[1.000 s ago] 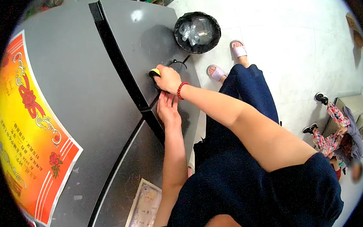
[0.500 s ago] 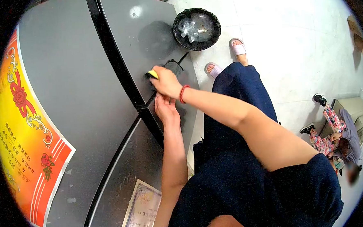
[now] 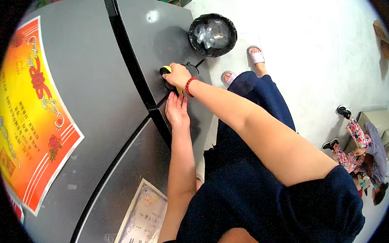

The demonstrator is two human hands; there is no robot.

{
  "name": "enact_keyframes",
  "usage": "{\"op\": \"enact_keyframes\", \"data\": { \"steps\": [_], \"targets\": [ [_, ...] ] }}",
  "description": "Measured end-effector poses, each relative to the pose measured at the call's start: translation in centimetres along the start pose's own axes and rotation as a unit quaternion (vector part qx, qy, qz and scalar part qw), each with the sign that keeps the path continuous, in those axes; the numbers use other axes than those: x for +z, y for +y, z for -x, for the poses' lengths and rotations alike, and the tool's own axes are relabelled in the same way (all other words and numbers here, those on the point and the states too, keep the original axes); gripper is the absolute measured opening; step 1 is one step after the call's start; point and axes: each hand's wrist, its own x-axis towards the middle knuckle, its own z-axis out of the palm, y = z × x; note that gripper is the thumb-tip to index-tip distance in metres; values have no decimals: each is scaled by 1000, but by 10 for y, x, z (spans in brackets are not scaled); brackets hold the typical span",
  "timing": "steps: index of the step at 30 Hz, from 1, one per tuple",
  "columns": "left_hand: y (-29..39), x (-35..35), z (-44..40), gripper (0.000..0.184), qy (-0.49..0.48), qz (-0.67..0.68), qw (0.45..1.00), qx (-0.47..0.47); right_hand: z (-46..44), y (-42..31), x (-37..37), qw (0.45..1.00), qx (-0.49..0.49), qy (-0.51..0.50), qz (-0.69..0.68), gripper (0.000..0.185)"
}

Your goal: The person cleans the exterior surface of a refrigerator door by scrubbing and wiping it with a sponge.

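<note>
My right hand [image 3: 177,75], with a red bead bracelet at its wrist, is closed round a small black-and-yellow object [image 3: 166,70] against the grey fridge door [image 3: 155,48]. Its exact kind is hidden by my fingers. Just below, my left hand [image 3: 177,109] is palm up with its fingers stretched out, their tips near the lower part of that object. I cannot tell whether they touch it. Beside my right hand, a dark shape with a thin outline [image 3: 192,69] shows on the door, partly covered.
A black-lined bin [image 3: 213,35] with clear plastic inside stands by the fridge. A red-and-yellow poster [image 3: 40,112] and a certificate [image 3: 140,219] are on the fridge doors. At the right, a person in floral trousers [image 3: 353,144] is beside a pale sofa [image 3: 381,122].
My left hand's fingers have straightened and spread, moving slightly lower. More of the yellow on the object shows beneath my right hand. The view has shifted a little.
</note>
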Motion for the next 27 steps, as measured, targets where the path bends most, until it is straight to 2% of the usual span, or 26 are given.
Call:
{"op": "enact_keyframes", "data": {
  "steps": [4,7,8,11,12,13,15,17,19,20,22,27],
  "targets": [
    [19,21,21,47,-22,-67,995,73,-25,18,-4,980,22,15,-198,50],
    [26,38,18,45,-37,-187,961,199,-26,11,-22,948,54,-41,-310,50],
    [31,47,18,43,-29,-194,961,197,-18,3,-33,940,72,-58,-327,44],
    [28,45,-5,42,-14,-224,947,230,-6,-3,-29,943,12,-116,-312,34],
    [25,46,-1,43,-21,-220,944,245,-9,10,-10,965,-91,-95,-227,29],
    [23,46,5,44,-25,-255,935,247,-9,25,6,978,-179,-18,-104,31],
    [7,33,5,43,-22,-246,940,237,5,37,12,990,-118,-14,-78,33],
    [-5,10,0,47,-4,-245,959,140,11,46,13,993,-28,-87,-78,38],
    [-14,1,1,49,-15,-313,933,176,11,47,15,985,7,-60,-164,45],
    [-12,3,4,50,-19,-301,940,158,13,37,4,972,48,-98,-208,50],
    [-5,13,9,51,-29,-276,953,125,12,29,-3,983,15,-74,-169,44],
    [-1,11,-1,50,-39,-220,969,108,4,17,-3,994,-43,-37,-97,32]
  ]
}}
